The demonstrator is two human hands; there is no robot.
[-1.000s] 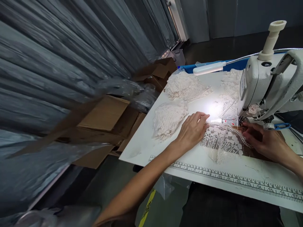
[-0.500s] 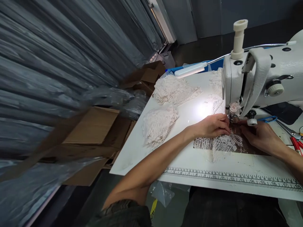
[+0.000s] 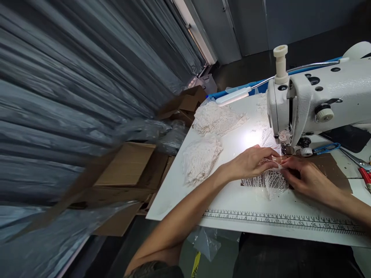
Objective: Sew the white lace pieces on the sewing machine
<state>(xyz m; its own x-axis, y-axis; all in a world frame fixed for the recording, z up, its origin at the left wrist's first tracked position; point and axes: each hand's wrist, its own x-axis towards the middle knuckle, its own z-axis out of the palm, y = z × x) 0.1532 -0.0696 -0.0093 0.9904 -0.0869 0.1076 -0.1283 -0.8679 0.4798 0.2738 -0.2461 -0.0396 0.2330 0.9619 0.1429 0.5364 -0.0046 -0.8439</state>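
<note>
White lace fabric [image 3: 276, 184] lies bunched in front of the presser foot [image 3: 286, 149] of a white sewing machine [image 3: 333, 88]. My left hand [image 3: 255, 162] pinches the lace from the left, its thumb and fingers closed on the edge. From the right, my right hand [image 3: 303, 175] grips the same lace close to the left fingertips. A brown plate [image 3: 333, 170] shows under the lace and my right hand. A pale fabric rosette [image 3: 285, 136] hangs on the machine beside the needle area, whose needle I cannot make out.
Two piles of lace, a far pile [image 3: 216, 117] and a nearer pile [image 3: 199, 160], lie on the left of the white table [image 3: 168, 204]. A lamp [image 3: 234, 95] lights the work. Red-handled scissors [image 3: 363, 175] and a blue thread snipper [image 3: 327, 148] lie right. Cardboard boxes [image 3: 124, 164] stand left.
My right hand has moved left and nearer to me, away from the presser foot, and now meets my left hand at the lace. The camera view has shifted slightly.
</note>
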